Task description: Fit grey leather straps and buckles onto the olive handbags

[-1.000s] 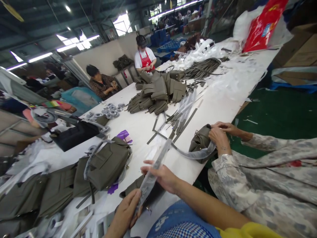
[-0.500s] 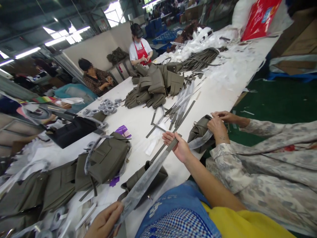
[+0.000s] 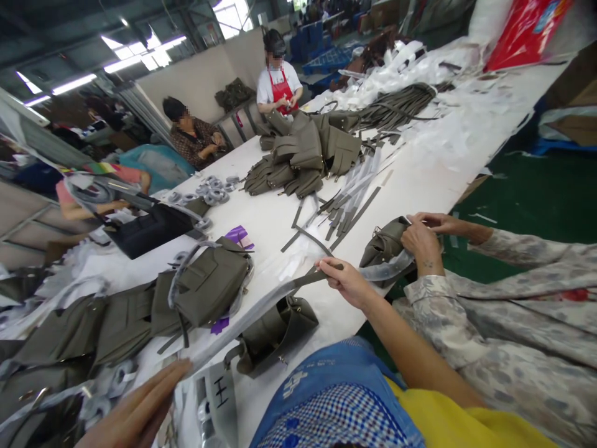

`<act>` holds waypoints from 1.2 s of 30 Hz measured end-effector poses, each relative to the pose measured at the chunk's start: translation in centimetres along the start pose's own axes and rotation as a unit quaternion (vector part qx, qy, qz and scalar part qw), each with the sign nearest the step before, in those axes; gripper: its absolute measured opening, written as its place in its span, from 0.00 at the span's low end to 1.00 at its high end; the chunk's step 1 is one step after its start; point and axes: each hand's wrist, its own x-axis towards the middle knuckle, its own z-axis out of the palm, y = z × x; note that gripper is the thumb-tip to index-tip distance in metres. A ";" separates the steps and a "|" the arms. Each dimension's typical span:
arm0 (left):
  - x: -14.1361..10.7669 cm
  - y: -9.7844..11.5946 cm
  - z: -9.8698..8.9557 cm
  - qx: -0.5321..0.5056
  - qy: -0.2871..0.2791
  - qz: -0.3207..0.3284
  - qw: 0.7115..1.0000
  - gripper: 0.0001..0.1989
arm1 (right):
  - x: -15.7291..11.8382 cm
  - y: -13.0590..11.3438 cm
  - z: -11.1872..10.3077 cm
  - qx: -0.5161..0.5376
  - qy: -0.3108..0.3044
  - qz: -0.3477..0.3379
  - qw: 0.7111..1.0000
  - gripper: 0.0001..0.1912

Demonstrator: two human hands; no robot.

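My right hand [image 3: 342,280] pinches the dark end of a long olive-grey strap [image 3: 310,277]. A translucent plastic sleeve [image 3: 252,317] covers the strap's other stretch, which runs down to my left hand [image 3: 144,401]. That hand has long, straight fingers with the strap at their tips; its thumb is hidden. Under the strap, an olive-grey bag [image 3: 275,333] lies on the table with its flap open. A roller-like metal tool [image 3: 205,414] and a grey piece marked with a black sign [image 3: 221,392] sit beside my left hand.
Olive-grey bags lie in a row [image 3: 209,283] at left and in a pile [image 3: 298,152] farther back on the white table [image 3: 261,214]. Loose straps [image 3: 345,211] are scattered mid-table. A co-worker's hands [image 3: 422,239] handle another bag [image 3: 385,242] close at right. Two people stand across.
My right hand has turned from an open palm to a pinch on the strap. My left hand has moved left and its fingers have straightened. The view has shifted slightly.
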 end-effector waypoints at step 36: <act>-2.4 1.5 1.5 0.110 0.111 0.037 0.987 0.25 | -0.9 2.6 -1.5 0.009 -0.119 -0.037 0.992 0.25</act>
